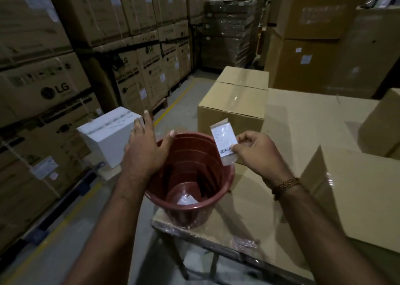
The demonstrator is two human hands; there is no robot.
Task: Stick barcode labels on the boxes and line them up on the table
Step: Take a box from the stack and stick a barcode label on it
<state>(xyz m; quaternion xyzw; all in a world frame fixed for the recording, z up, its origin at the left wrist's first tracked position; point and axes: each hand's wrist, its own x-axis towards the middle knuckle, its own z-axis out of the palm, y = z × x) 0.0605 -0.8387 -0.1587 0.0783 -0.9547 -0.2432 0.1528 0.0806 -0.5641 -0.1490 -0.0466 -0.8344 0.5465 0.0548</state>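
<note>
The room is sitting in dim, warm light, and the picture is going murky toward every edge. The brightest patches are lying near the centre: the white box (109, 134) at nine o'clock and the barcode label (224, 139) are catching the most light. Glare is glinting off the tape on the cardboard box (234, 103) at twelve o'clock. The stacked cartons (43, 85) at ten o'clock are bowing with wide-angle distortion and looking soft. The forearms at six o'clock are falling into deep shadow.
</note>
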